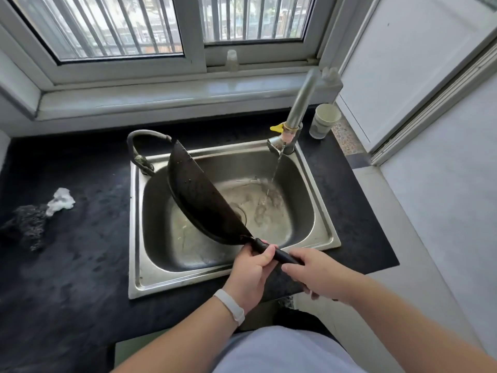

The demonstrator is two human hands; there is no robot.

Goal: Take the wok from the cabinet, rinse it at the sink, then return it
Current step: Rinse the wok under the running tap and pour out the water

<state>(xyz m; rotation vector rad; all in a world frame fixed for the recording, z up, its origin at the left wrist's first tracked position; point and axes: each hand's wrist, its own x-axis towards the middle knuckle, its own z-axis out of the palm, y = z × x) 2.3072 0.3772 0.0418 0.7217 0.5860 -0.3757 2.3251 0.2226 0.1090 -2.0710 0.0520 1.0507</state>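
Note:
The black wok (199,195) is tipped on its edge over the steel sink (317,222), its wet inside facing right and its bowl bulging left. Both hands grip its black handle at the sink's front rim. My left hand (252,267) wraps the handle close to the bowl, and my right hand (320,275) holds the end of the handle. Water runs from the tap (285,141) at the sink's back right corner and falls into the basin to the right of the wok, not onto it.
A dark countertop (70,265) surrounds the sink. A white crumpled cloth (60,200) and a dark scouring pad (27,224) lie on the left. A paper cup (324,121) stands right of the tap. A grey hose (146,138) loops behind the sink. A window fills the back.

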